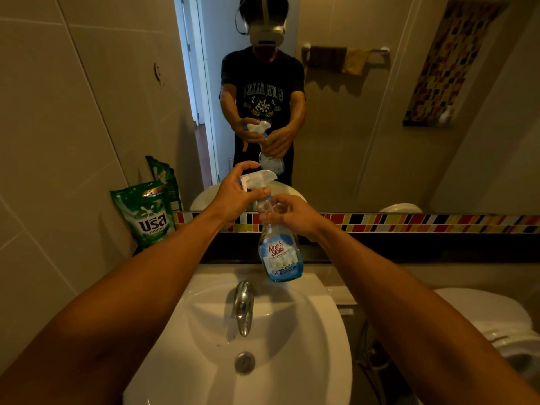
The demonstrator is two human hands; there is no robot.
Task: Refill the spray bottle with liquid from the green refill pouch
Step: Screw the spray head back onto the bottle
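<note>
A clear spray bottle (280, 255) with a blue label stands on the back ledge of the sink, holding a little blue liquid at the bottom. My left hand (237, 197) is wrapped around its white trigger head (258, 178). My right hand (287, 213) grips the bottle's neck just below the head. The green refill pouch (146, 214) leans upright against the tiled wall at the left end of the dark counter, apart from both hands.
A white basin (292, 346) with a chrome tap (243, 306) and drain lies below the bottle. A mirror (380, 127) faces me above a coloured mosaic strip. A toilet (496, 325) stands at the right.
</note>
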